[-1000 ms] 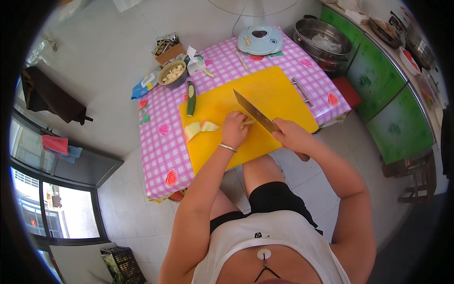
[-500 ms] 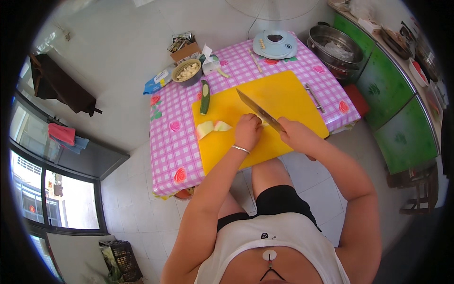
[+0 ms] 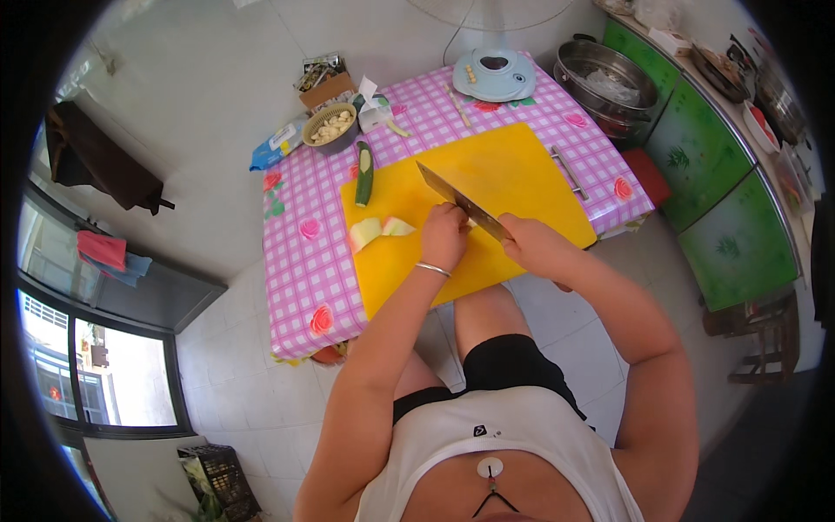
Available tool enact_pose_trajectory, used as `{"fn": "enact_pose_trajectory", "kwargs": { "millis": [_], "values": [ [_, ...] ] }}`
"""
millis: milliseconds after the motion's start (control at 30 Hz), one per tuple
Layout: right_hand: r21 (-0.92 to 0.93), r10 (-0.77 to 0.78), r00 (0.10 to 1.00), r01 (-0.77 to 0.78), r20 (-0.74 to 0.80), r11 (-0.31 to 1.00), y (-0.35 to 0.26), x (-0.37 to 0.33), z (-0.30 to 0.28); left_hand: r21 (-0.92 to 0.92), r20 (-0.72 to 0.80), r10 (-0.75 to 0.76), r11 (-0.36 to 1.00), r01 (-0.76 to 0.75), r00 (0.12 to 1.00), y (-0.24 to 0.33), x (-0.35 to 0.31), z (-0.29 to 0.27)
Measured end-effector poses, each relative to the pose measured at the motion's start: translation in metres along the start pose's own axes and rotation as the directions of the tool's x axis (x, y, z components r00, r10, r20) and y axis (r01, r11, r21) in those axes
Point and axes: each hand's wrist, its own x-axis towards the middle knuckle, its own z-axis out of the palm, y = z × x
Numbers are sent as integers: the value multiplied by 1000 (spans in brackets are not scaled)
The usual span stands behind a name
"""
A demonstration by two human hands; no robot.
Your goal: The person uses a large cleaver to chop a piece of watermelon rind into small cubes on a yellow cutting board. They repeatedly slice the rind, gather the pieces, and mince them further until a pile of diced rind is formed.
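Our right hand [image 3: 532, 246] is wrapped tight around the handle of a knife [image 3: 459, 200], whose blade points toward 10 o'clock over the yellow cutting board [image 3: 522, 170]. Our left hand [image 3: 445, 235] is curled, fingertips pressing down on the board at the blade's side; what it pins we cannot tell. Pale cut pieces [image 3: 379, 230] lie at 9 o'clock from this hand. A half cucumber [image 3: 364, 173] rests at the board's far left edge. The board sits on the checked worktop [image 3: 296, 261].
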Motion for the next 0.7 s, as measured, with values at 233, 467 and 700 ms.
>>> {"fn": "enact_pose_trajectory", "kwargs": {
  "millis": [233, 467, 700],
  "values": [
    [-25, 26, 997, -24, 70, 999, -11, 5, -14, 9, -11, 28, 1000, -28, 1000, 2, -3, -7],
    [-99, 0, 1000, 2, 27, 995, 5, 23, 3, -12, -35, 13, 1000, -13, 999, -3, -2, -6],
    [-149, 12, 1000, -13, -12, 989, 17, 34, 1, 13, -56, 15, 1000, -14, 998, 1, 3, -4]
  ]
}}
